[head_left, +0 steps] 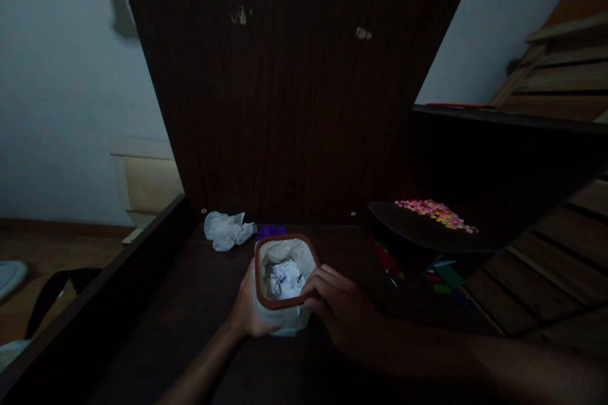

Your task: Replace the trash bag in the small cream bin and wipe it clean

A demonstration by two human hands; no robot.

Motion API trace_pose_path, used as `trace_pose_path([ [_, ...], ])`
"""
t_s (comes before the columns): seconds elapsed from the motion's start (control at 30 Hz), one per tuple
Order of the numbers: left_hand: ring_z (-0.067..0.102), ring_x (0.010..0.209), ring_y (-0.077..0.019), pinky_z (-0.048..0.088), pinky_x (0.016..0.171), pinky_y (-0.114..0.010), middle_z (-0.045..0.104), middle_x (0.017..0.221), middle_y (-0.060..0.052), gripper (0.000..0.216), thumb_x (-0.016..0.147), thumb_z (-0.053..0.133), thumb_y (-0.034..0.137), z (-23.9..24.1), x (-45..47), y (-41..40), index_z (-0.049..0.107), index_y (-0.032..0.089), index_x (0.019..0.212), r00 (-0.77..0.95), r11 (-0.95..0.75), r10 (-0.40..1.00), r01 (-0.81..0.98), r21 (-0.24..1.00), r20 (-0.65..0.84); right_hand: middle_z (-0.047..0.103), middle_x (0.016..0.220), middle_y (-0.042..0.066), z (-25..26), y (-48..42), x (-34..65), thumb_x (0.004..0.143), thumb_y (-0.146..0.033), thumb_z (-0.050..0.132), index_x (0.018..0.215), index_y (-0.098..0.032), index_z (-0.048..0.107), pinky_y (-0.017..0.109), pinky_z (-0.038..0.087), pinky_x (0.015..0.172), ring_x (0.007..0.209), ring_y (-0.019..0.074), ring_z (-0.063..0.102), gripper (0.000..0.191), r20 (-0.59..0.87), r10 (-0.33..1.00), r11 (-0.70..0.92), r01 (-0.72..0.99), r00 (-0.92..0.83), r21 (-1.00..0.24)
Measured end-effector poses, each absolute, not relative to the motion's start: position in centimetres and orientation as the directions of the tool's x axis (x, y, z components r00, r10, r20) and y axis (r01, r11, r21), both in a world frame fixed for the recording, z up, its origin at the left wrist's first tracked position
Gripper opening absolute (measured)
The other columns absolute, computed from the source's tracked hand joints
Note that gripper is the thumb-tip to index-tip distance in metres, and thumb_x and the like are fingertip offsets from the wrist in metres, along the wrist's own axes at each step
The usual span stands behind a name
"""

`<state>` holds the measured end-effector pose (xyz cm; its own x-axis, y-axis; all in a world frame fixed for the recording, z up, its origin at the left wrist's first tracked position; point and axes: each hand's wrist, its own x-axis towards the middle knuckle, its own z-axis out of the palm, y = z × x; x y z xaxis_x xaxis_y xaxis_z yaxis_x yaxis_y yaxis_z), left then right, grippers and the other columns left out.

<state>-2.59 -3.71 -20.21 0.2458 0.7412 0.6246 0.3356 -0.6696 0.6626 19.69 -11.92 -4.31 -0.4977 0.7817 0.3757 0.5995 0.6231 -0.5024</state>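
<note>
A small wastebasket (pixel 263 245) with a square brown rim stands on the dark wooden desk, lined with a pale plastic bag (pixel 286 317) folded out over its sides. Crumpled white paper (pixel 284 278) lies inside it. Wrapped round the basket's left side is my left hand (pixel 247 304), its far fingers hidden behind the basket. My right hand (pixel 335 297) grips the right front corner of the rim, fingers bent over the edge and thumb below. Behind the basket, to the left, sits a crumpled whitish plastic bag (pixel 228 230), beside a purple item (pixel 271 231).
A tall dark wood panel (pixel 294 107) rises behind the desk. At right, a dark shelf (pixel 403 218) carries small pink and yellow pieces (pixel 437 212), with coloured items (pixel 441 275) beneath. A raised side board (pixel 99 304) edges the left. Wooden slats (pixel 570 76) stand far right.
</note>
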Motion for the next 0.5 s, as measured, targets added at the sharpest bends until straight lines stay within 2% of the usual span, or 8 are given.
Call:
trace_pose_path([
  [0.13,0.063,0.119,-0.0486,0.051,0.103,-0.066,0.065,0.133,-0.017,0.107,0.049,0.085,0.046,-20.6,-2.6,-3.6,0.044,0.022,0.145,0.220,-0.662,0.749,0.287,0.692,0.625,0.063,0.087,0.004,-3.0,-11.7,20.0,0.098,-0.012,0.046,0.089,-0.019,0.058,0.031,0.041,0.069,0.081,0.0185,0.055,0.016,0.375,0.771,0.637,0.628,-0.515,-0.448],
  [0.37,0.066,0.113,-0.0479,0.052,0.102,-0.067,0.067,0.128,-0.016,0.102,0.051,0.086,0.046,-20.8,-2.4,-3.5,0.049,0.023,0.143,0.192,-0.631,0.776,0.261,0.731,0.601,0.063,0.085,0.004,-2.9,-11.5,20.1,0.099,-0.014,0.044,0.089,-0.018,0.059,0.030,0.041,0.067,0.078,0.0180,0.055,0.018,0.431,0.727,0.686,0.582,-0.535,-0.436],
  [0.5,0.062,0.120,-0.0515,0.050,0.103,-0.071,0.064,0.135,-0.015,0.106,0.047,0.088,0.043,-20.1,-2.3,-3.7,0.049,0.028,0.144,0.214,-0.668,0.744,0.264,0.695,0.633,0.065,0.084,0.004,-2.3,-11.2,20.0,0.100,-0.013,0.045,0.089,-0.018,0.059,0.030,0.043,0.068,0.077,0.0175,0.058,0.019,0.480,0.702,0.710,0.564,-0.526,-0.421],
])
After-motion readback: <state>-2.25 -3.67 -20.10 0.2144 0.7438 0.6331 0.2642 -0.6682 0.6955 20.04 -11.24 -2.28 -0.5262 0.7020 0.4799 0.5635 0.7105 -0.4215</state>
